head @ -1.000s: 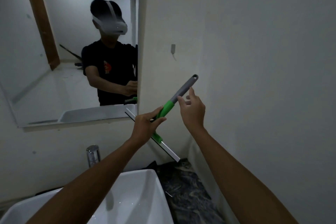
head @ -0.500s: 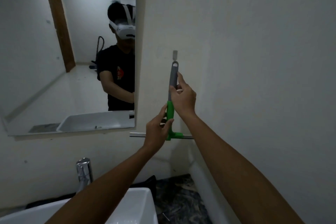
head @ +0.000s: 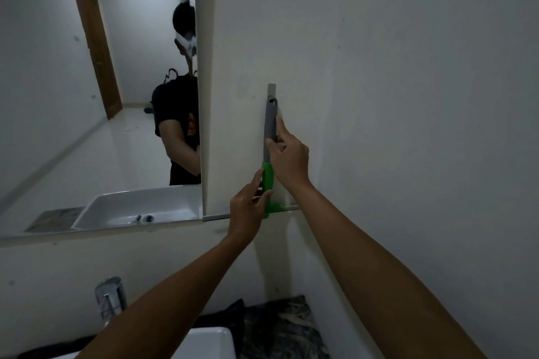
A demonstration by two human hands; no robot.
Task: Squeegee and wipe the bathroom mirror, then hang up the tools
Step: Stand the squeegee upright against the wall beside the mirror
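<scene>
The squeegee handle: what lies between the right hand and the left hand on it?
In the head view, a short stretch of the green handle shows between the right hand and left hand.

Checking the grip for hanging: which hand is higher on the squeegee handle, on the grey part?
The right hand grips the grey upper part of the squeegee, just below the wall hook. The left hand holds lower, at the green section.

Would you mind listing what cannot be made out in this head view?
- Squeegee blade: middle hidden by the left hand; only its ends show.
- Handle loop on the wall hook: too small to tell if it is seated.
- Basin: cut off by the bottom edge.
- Handle middle: covered by the right hand.
</scene>
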